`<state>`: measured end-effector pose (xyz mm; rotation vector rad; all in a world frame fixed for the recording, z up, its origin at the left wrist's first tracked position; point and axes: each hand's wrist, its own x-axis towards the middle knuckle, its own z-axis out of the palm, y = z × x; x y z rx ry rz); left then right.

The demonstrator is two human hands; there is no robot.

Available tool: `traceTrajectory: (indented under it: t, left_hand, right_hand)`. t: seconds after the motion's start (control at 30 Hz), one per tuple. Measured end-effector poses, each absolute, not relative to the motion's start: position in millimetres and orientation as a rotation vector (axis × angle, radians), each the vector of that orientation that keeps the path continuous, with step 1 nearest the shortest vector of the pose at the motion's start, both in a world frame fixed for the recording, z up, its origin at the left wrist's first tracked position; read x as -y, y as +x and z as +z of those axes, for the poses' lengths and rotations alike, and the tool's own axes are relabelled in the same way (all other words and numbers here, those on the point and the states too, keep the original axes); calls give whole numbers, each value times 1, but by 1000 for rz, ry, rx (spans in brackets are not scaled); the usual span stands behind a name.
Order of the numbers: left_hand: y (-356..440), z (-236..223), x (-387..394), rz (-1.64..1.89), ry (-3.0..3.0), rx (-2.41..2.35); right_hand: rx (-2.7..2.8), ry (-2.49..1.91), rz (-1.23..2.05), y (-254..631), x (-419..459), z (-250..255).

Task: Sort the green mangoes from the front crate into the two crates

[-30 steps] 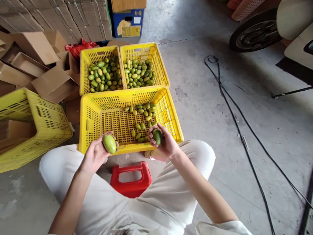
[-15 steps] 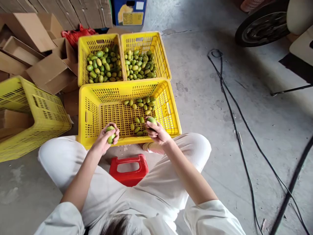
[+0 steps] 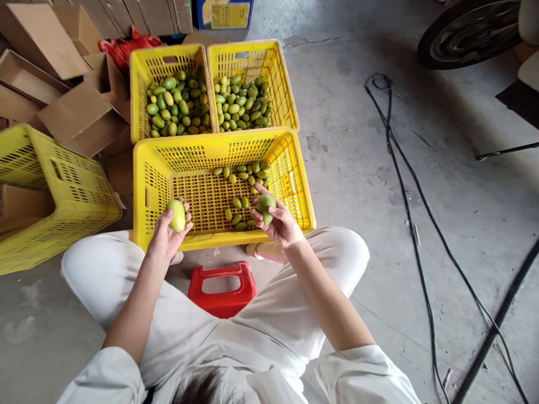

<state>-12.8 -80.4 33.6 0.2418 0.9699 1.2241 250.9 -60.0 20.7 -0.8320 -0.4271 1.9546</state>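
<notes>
While your two forearms reach forward over your spread knees and slant in toward each other, each hand carries one fruit above the large yellow crate (image 3: 210,242). Your left hand (image 3: 165,238) turns its palm up and inward, cradling a pale green fruit (image 3: 177,216): the thumb lies along the fruit's left side, and the fingers (image 3: 188,216) curl behind it, their tips showing at its right. Your right hand (image 3: 286,226) grips a darker green fruit (image 3: 265,209), with the thumb pressed to its right side and bent fingers at its left, while one finger stretches up past its top. Your hands are well apart and almost level, the right a little higher, and neither fruit touches the other.

Below, a loose cluster of small green fruits (image 3: 243,175) lies in the far right part of the crate, with a few more fruits (image 3: 237,217) nearer you, just left of your right hand. Beyond the large crate, a left crate (image 3: 133,95) and a right crate (image 3: 283,84) stand side by side, both holding many green and yellowish fruits. A red plastic object (image 3: 222,303) with a wide opening sits between your legs on the concrete floor (image 3: 353,146).
</notes>
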Motion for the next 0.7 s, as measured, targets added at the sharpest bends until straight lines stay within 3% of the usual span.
traceTrajectory:
  t: [0.7]
  left_hand:
    - [-10,30,82,1105,338,-946]
  right_hand:
    - [354,-902,1960,261,55,21]
